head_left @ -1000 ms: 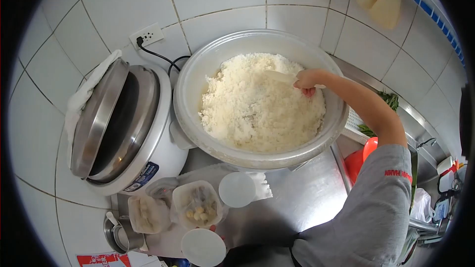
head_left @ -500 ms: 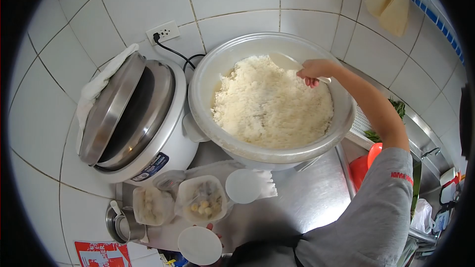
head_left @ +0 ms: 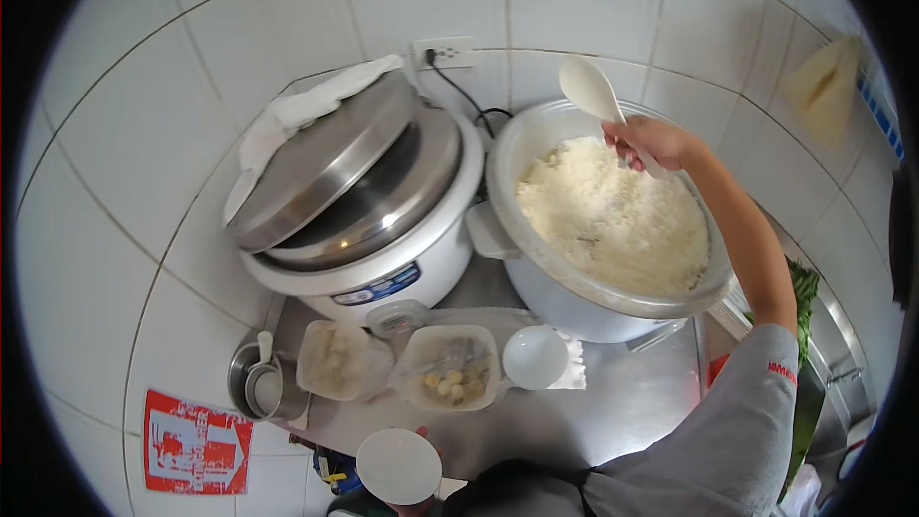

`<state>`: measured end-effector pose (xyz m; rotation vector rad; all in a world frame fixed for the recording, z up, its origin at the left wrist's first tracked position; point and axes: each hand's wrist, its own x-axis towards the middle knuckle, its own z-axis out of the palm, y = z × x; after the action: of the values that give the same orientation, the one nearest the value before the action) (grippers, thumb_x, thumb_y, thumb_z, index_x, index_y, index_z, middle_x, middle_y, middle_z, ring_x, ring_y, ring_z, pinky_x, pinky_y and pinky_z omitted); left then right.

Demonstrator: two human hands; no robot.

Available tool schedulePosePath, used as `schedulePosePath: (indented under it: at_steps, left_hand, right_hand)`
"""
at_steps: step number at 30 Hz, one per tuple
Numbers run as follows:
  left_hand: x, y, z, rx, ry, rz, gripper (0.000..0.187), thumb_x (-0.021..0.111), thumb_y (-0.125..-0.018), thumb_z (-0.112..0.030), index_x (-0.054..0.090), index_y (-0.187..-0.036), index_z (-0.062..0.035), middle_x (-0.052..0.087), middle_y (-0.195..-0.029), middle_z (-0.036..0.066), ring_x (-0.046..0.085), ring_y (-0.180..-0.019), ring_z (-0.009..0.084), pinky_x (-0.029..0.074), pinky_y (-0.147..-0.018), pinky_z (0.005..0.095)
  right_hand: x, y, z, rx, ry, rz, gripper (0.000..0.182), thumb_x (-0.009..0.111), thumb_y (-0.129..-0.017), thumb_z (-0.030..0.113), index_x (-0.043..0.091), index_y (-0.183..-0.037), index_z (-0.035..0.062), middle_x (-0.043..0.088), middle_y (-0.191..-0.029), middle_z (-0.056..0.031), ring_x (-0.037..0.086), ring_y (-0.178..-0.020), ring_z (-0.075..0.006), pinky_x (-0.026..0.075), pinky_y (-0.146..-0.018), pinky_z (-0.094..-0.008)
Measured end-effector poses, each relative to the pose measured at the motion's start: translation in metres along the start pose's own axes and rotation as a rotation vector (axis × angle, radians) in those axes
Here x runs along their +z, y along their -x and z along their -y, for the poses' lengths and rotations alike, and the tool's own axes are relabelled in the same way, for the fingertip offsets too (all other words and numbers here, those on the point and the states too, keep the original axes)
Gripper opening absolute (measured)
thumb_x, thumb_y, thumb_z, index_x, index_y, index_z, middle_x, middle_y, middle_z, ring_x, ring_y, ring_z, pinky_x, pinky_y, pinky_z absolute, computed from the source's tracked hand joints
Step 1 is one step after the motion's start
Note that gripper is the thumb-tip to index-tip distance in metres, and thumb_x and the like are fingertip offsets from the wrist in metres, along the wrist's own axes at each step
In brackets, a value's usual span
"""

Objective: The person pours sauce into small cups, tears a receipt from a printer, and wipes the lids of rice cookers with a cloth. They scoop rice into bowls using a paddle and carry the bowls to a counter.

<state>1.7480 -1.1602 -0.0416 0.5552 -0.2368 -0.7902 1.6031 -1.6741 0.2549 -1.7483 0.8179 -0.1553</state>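
My right hand [head_left: 651,144] is closed round the handle of a white rice paddle [head_left: 591,89], its blade raised over the far rim of a large pot. White rice [head_left: 613,215] fills much of that pot [head_left: 565,282]. Low in the view, my left hand [head_left: 422,432] holds a round white bowl [head_left: 399,466]; the bowl hides most of the hand, and only a fingertip and a bit of the palm edge show. Another small white bowl [head_left: 535,357] stands on the steel counter below the pot.
At the left, a second cooker [head_left: 450,263] carries tilted metal lids [head_left: 325,172] and a white cloth [head_left: 297,115]. Plastic food containers [head_left: 450,369] and a metal pot [head_left: 268,388] stand in front. Green leaves [head_left: 802,297] lie at the right by the sink.
The paddle has come up out of the rice, its blade now bare above the rim. The view has shifted, so the pots appear further right. My left hand still holds the bowl.
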Motion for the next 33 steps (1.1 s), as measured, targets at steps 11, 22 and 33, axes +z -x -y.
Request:
schedulePosePath:
  at_steps: [11, 22, 33]
  left_hand:
    - [0.01, 0.004, -0.044, 0.188, -0.011, -0.066, 0.07, 0.037, -0.08, -0.062, 0.033, -0.131, -0.0133, 0.043, -0.124, 0.022, 0.04, -0.115, 0.0449, 0.048, -0.073, 0.0541]
    - [-0.018, 0.01, -0.066, 0.352, -0.057, -0.09, 0.069, 0.038, -0.081, -0.061, 0.031, -0.132, -0.0139, 0.037, -0.129, 0.021, 0.042, -0.112, 0.0458, 0.048, -0.074, 0.0561]
    - [-0.049, 0.007, -0.108, 0.308, -0.054, -0.095, 0.069, 0.03, -0.083, -0.06, 0.028, -0.133, -0.0128, 0.043, -0.124, 0.021, 0.044, -0.112, 0.0427, 0.046, -0.08, 0.0561]
  right_hand:
    - [0.056, -0.003, -0.018, 0.318, 0.43, 0.148, 0.036, 0.047, -0.088, 0.031, 0.054, -0.101, -0.0018, 0.059, -0.078, -0.0123, 0.056, -0.06, -0.0155, 0.047, -0.049, -0.0295]
    - [0.089, -0.01, 0.096, -0.244, -0.157, 0.024, 0.036, 0.039, -0.092, 0.04, 0.052, -0.089, 0.007, 0.047, -0.061, 0.0025, 0.043, -0.046, -0.0059, 0.035, -0.037, -0.0205]
    - [0.222, -0.192, 0.215, -1.13, 1.058, -0.555, 0.037, 0.049, -0.086, 0.024, 0.048, -0.12, 0.0096, 0.051, -0.115, -0.0206, 0.041, -0.114, -0.0372, 0.037, -0.093, -0.0429]
